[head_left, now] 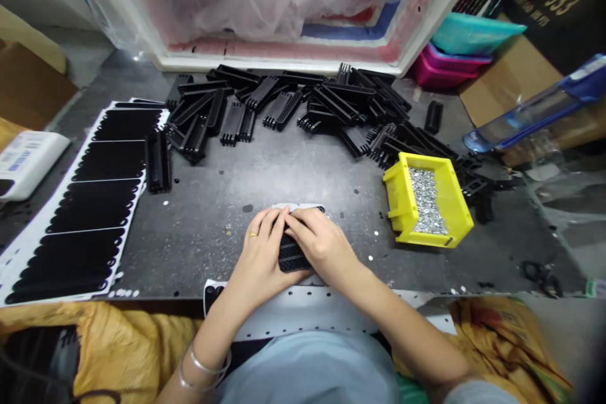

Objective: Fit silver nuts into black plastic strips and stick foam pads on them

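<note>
Both my hands meet at the near middle of the dark worktop (303,170), over a small black grille part (290,257) with a mesh face. My left hand (259,255) wraps its fingers round the part's left side; a ring shows on one finger. My right hand (319,244) presses its fingers down on the top of the part. A pale sticker or backing strip (296,207) peeks out just beyond my fingertips. A used white backing sheet (303,312) with punched holes lies at the table's near edge under my wrists.
A heap of black grille parts (303,107) runs across the back. A yellow bin of small silver screws (427,199) stands at right. Sheets of black oval stickers (89,199) lie at left, with a stack of parts (158,161) beside them. A plastic-lined white box (284,6) stands behind.
</note>
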Demonstrator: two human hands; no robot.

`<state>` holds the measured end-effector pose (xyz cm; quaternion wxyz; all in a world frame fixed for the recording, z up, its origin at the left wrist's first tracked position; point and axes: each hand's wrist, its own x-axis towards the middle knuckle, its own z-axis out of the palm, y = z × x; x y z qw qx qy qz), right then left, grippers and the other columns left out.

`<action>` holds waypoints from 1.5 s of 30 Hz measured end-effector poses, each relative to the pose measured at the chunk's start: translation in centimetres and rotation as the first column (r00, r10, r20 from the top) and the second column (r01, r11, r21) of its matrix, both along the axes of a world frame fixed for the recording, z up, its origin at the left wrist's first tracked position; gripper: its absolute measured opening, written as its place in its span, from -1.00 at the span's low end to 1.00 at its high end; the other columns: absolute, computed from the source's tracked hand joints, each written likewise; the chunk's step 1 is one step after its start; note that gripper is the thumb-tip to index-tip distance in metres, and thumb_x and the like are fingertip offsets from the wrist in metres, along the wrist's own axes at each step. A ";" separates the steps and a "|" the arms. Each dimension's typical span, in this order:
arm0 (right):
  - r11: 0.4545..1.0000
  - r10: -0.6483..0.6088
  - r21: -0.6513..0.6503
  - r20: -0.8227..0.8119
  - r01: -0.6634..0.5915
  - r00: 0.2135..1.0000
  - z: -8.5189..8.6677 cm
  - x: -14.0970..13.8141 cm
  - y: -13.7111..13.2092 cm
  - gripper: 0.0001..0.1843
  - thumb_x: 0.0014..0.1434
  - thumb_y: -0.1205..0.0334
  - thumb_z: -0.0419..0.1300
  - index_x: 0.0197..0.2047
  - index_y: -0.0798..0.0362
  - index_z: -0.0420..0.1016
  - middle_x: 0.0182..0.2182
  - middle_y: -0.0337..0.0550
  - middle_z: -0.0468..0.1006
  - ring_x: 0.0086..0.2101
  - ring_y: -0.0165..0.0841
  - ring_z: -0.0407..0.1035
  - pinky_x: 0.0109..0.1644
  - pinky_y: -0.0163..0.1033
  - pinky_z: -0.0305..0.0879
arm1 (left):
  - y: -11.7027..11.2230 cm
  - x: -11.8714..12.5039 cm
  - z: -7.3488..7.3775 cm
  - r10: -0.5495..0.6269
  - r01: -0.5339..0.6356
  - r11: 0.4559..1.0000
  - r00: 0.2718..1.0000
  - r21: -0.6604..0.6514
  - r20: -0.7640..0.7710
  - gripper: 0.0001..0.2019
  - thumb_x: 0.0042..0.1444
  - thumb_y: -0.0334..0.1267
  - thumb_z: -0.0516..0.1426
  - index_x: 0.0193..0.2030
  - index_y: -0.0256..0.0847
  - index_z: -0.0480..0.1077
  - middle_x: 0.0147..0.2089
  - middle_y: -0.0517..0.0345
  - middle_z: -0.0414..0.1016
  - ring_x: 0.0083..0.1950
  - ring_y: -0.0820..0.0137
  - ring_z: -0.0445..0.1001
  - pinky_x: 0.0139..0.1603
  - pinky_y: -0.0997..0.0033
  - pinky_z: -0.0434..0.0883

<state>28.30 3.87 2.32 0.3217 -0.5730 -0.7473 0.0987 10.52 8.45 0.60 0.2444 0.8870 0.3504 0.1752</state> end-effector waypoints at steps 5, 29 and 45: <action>0.996 0.014 0.087 -0.197 0.003 0.980 -1.3 -0.3 -1.1 -0.63 0.45 0.36 0.11 0.23 -0.05 0.52 -0.01 -0.01 0.62 0.01 -0.21 0.49 0.10 -0.01 0.50 | -0.2 0.1 -0.3 0.010 -0.010 1.000 1.000 0.003 0.006 0.15 0.00 0.00 0.43 0.58 -0.09 -0.16 0.41 -0.21 0.21 0.47 -0.14 0.13 0.47 -0.23 0.22; 0.644 -0.763 0.223 0.117 0.732 0.636 2.9 16.1 -6.5 -0.74 0.32 0.03 0.28 -0.24 0.01 0.71 -0.33 0.04 0.68 -0.31 -0.09 0.56 -0.20 -0.04 0.43 | 3.7 -1.0 2.9 -0.084 0.074 0.959 0.996 0.274 0.026 -0.80 0.46 -0.31 0.06 -0.07 -0.11 0.54 -0.12 0.21 0.67 0.01 0.35 0.58 0.45 0.01 0.15; 0.984 -0.175 0.038 -0.009 0.175 0.985 -0.6 5.2 -0.5 -0.77 0.44 0.31 0.12 -0.03 0.03 0.62 -0.15 0.00 0.59 -0.25 -0.27 0.48 -0.13 -0.10 0.48 | 3.0 -3.0 2.1 0.083 -0.102 0.895 0.995 0.435 0.064 -0.90 0.36 -0.38 0.17 -0.08 -0.16 0.53 -0.10 0.13 0.68 -0.01 0.27 0.62 0.40 0.00 0.22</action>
